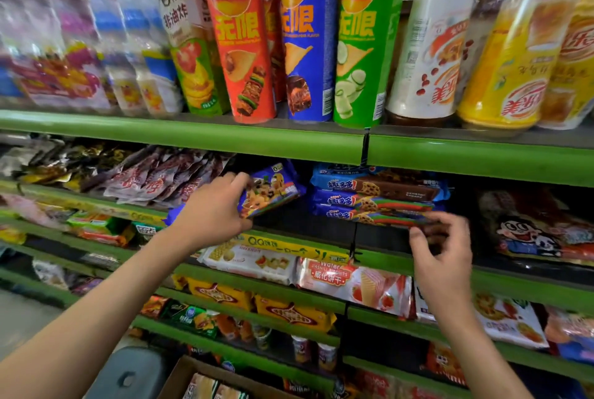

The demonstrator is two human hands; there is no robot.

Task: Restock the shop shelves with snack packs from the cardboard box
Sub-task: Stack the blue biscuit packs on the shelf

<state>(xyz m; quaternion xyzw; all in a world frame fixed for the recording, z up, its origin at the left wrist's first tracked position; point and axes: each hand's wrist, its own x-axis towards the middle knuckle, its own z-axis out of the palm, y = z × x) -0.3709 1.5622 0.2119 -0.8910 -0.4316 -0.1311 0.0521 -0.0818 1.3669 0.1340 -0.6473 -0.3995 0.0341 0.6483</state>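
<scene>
inspector: while the left hand (215,209) reaches into the second shelf (193,135) down, it has fingers and thumb clamped on 1 blue snack pack (271,188), held tilted, its far end over the dark bare stretch of shelf board (289,221). noted as a placement in progress; the pack is not yet resting flat.

clerk: and the right hand (440,257)?

inspector: it sits at the front of the stack of blue cookie packs (376,196), 3 layers as far as i can count. the fingers are curled and seem to pinch the near end of the bottom pack, but that edge is blurred, so i cannot tell whether it grips or only touches.

clerk: where does the stock come from?

inspector: the cardboard box (193,376) stands at the bottom of the view, below the shelves, open, with at least 2 packs showing inside. more remain to be shelved, in my judgement.

clerk: what does the next move call for?

inspector: the held pack wants lowering flat into the gap between the dark red sachets (154,180) on the left and the cookie stack on the right, then a clean release. the gap looks adequate, though the shelf above hangs low, so the hand should go in level. if the right hand is squaring the stack, it should finish before the new pack is pushed beside it. risk: nudging the sachets, which lean loosely.
</scene>
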